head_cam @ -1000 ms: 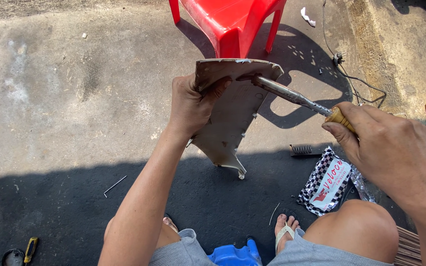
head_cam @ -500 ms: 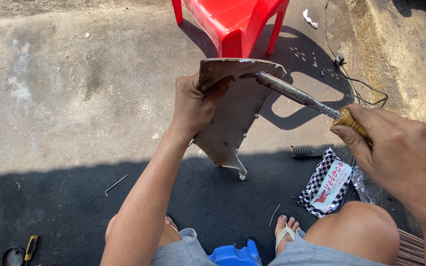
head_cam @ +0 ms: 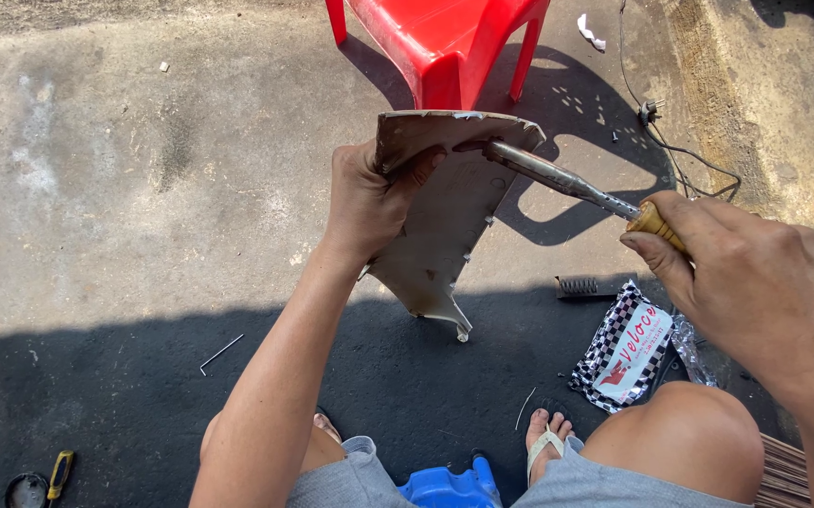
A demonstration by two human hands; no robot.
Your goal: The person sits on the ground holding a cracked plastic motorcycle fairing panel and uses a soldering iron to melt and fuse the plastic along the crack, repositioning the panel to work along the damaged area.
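Observation:
My left hand (head_cam: 369, 199) grips the upper left edge of a grey, dirty plastic panel (head_cam: 445, 235), holding it upright above the concrete; its pointed lower tip hangs near the shadow line. My right hand (head_cam: 755, 282) is closed on the wooden handle of a metal soldering iron (head_cam: 558, 177). The iron's tip rests against the panel's upper part, close to my left thumb. Its cord is hidden behind my right hand.
A red plastic chair (head_cam: 445, 42) stands just beyond the panel. A cable with plug (head_cam: 652, 113) lies at right. A checkered packet (head_cam: 625, 356) and a small brush (head_cam: 581, 285) lie by my right knee. A thin metal rod (head_cam: 221, 353) and a yellow-handled tool (head_cam: 59, 472) lie left.
The panel and both hands have stayed nearly in place. The iron's tip has shifted slightly along the panel's upper part, with my right hand moving a little rightward.

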